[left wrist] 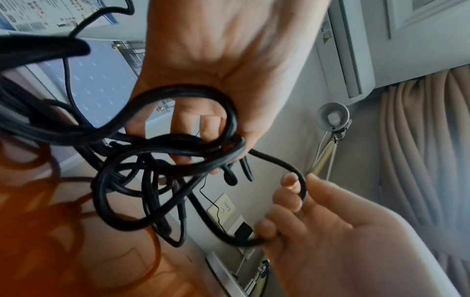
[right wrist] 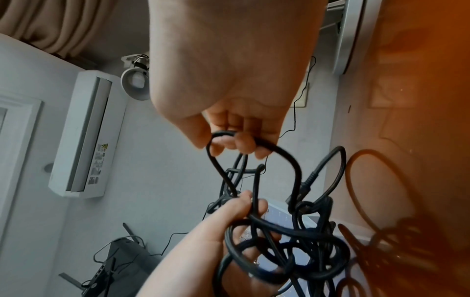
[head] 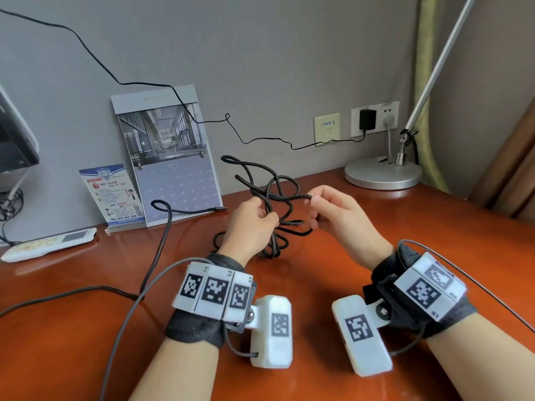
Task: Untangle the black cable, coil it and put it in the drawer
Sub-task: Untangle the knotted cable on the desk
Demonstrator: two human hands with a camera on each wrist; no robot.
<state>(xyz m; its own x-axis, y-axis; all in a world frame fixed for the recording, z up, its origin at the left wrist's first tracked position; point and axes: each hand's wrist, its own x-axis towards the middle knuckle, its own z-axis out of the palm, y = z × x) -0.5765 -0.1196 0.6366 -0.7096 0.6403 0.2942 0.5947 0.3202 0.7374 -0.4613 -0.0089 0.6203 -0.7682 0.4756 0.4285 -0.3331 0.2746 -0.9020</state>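
Wrist cameras (head: 272,331), remote (head: 49,245), calendar (head: 170,154)

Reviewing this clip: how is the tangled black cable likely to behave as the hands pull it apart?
Probably floppy: the black cable droops in loose loops between the left hand and right hand. Likely light, since fingertip pinches lift it. Its crossed loops may snag and tighten if pulled hard.

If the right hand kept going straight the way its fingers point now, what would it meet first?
Most likely the tangled black cable it already pinches, then the left hand just beyond. The right hand points left toward it; depth is unclear.
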